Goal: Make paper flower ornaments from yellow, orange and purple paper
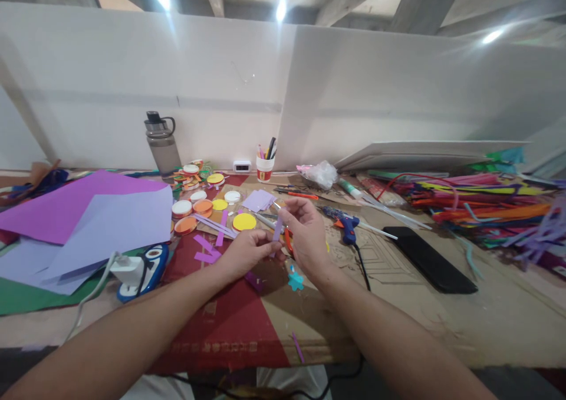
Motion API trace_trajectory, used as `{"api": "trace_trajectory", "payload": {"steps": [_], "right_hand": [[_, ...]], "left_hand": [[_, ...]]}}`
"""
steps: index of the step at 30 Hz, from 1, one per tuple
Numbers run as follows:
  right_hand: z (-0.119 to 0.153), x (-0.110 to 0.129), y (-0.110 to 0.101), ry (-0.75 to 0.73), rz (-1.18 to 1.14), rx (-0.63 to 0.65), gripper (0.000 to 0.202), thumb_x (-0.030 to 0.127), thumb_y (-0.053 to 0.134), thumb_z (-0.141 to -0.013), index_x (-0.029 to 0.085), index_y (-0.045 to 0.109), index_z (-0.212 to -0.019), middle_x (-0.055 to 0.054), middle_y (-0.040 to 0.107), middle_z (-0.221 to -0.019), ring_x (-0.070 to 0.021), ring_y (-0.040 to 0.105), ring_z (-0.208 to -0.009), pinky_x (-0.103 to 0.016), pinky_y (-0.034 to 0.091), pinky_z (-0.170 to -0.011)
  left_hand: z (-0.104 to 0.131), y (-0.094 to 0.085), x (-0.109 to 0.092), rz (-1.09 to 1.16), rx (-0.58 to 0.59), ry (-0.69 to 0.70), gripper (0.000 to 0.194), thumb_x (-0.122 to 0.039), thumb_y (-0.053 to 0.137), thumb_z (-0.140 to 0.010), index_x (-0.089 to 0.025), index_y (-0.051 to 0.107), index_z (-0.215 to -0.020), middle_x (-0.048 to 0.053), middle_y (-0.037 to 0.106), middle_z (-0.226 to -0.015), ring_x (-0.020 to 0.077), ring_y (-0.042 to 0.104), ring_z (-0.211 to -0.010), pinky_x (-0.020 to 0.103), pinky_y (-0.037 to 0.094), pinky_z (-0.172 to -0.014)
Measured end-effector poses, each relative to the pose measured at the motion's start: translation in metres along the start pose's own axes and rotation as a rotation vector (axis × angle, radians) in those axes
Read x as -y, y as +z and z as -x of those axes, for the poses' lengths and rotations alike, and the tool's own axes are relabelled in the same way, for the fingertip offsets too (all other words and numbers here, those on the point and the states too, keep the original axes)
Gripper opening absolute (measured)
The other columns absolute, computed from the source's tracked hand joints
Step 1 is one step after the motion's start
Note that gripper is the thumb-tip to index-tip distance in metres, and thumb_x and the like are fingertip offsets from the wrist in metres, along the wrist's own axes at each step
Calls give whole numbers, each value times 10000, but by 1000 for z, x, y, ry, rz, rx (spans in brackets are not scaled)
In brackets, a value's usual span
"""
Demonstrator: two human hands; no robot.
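Note:
My left hand point(254, 251) pinches the lower end of a light purple paper strip point(277, 230). At the strip's upper end, the fingers of my right hand point(307, 232) are closed on it. A thin pale tip shows by my right thumb; I cannot make out what it belongs to. Just under my right hand is an orange-red curved piece point(289, 242), mostly hidden. A turquoise star-like cutout point(295, 279) lies below my hands. Left of them are purple paper strips point(206, 248) and a yellow disc point(244, 222). Light purple paper pieces point(259, 200) lie behind.
A blue glue gun point(348, 229) and black phone point(428, 260) lie to the right, near bundled coloured strips point(477, 205). On the left are purple sheets point(119, 229) and a power strip point(154, 267). A bottle point(162, 146) and pen cup point(265, 169) stand behind.

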State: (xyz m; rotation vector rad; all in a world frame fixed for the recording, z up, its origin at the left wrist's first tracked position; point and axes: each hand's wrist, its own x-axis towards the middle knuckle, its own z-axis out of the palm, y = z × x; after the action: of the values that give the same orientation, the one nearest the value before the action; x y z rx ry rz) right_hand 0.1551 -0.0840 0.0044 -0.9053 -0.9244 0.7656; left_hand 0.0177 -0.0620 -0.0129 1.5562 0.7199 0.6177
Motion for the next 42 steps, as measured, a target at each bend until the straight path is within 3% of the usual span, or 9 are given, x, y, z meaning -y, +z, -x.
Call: {"api": "trace_trajectory", "payload": {"steps": [13, 21, 30, 38, 42], "right_hand": [[-5, 4, -3, -29, 42, -24, 210, 285, 695, -725, 213, 574, -881, 12, 604, -811, -133, 567, -765, -284, 454, -733], [-9, 7, -8, -122, 127, -12, 184, 275, 676, -760, 215, 572, -900, 9, 601, -813, -134, 563, -757, -286, 457, -723], [-14, 13, -14, -189, 220, 13, 182, 266, 679, -783, 199, 590, -927, -1, 612, -829, -141, 570, -770, -298, 451, -741], [-15, 17, -16, -224, 365, 52, 149, 256, 659, -781, 210, 599, -910, -4, 636, -815, -152, 581, -754, -312, 446, -730], [-14, 20, -14, -172, 412, 113, 146, 235, 663, -747, 205, 606, -878, -17, 655, -823, -159, 592, -749, -315, 453, -714]], "left_hand": [[-2, -4, 1, 4, -30, 27, 330, -493, 643, -789, -166, 670, -750, 33, 728, -730, 134, 631, -613, 237, 453, -583], [-1, -7, -8, 50, -83, 21, 317, -471, 674, -765, -158, 657, -717, 39, 717, -697, 134, 645, -601, 235, 463, -588], [-6, -25, -15, 8, -193, 100, 324, -462, 680, -767, -139, 685, -737, 57, 716, -715, 125, 628, -620, 230, 447, -601], [-13, -40, -15, 321, -329, 126, 282, -364, 780, -692, -118, 675, -782, 63, 711, -750, 121, 640, -643, 202, 440, -554], [-15, -43, -20, 494, -435, 125, 256, -291, 805, -659, -120, 672, -795, 52, 707, -770, 135, 677, -724, 168, 444, -535]]}}
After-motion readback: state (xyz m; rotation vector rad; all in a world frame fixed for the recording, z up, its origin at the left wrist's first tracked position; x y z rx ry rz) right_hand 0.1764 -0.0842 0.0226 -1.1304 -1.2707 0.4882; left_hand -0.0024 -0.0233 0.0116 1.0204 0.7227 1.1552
